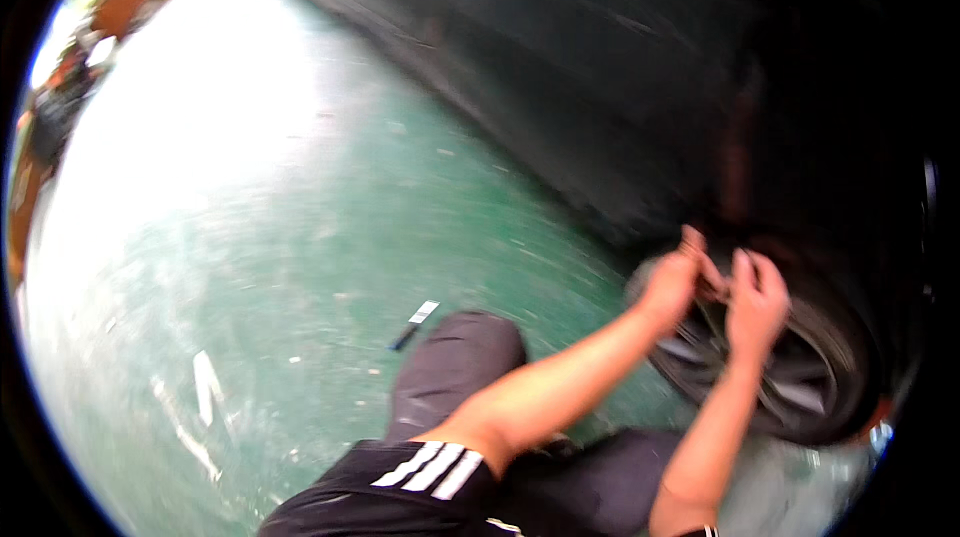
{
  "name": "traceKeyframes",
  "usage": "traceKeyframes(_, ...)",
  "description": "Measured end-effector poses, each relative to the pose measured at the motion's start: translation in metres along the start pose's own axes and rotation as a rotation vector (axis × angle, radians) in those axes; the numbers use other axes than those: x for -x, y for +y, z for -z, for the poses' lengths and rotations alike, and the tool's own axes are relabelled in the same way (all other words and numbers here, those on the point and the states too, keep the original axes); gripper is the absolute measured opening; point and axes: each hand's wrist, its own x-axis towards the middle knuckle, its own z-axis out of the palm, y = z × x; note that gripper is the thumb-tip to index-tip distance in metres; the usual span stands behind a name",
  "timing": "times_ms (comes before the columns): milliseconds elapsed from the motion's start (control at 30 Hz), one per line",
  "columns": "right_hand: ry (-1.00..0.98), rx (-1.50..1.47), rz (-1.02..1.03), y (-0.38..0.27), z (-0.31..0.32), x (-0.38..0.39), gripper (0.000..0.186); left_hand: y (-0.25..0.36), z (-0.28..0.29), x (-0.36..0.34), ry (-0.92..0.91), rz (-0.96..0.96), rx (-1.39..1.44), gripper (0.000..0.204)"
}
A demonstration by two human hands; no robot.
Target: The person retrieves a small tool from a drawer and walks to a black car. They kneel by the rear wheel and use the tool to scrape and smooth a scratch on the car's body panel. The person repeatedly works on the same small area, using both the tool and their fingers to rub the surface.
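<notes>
Both my hands are raised close together above the upper part of a car wheel (795, 387), which has a dark tyre and grey spokes. My left hand (676, 282) has its fingers curled inward, with one digit pointing up. Beside it, my right hand (757, 302) is bent at the fingers as in a pinch. The fingertips almost meet, and anything small between them is too blurred to make out. Behind the hands, the dark car body (560, 67) and its shadowed wheel arch fill the upper right.
A small dark-blue and white stick-like thing (413, 325) lies on the green floor (330, 267), near my bent knee (455, 362). White strips (205, 387) lie farther left on the floor. Cluttered objects (70, 87) line the far left edge.
</notes>
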Motion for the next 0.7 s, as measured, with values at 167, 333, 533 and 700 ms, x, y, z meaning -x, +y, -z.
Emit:
traceKeyframes(167,-0.111,-0.249,0.057,0.019,-0.001,0.027,0.023,-0.013,0.004,0.006,-0.122,0.044,-0.182,0.067)
traceKeyframes(333,-0.461,-0.382,-0.054,0.077,-0.052,0.058,0.04,0.032,0.045,0.05,-0.126,0.068,-1.202,0.068)
traceKeyframes(533,-0.628,-0.27,-0.077,0.058,-0.064,0.061,0.041,0.028,0.059,0.057,-0.113,0.029,-1.447,0.059)
traceKeyframes(700,-0.759,-0.281,0.023,0.039,-0.061,0.074,0.035,0.05,0.042,0.075,-0.057,0.129,-1.644,0.049)
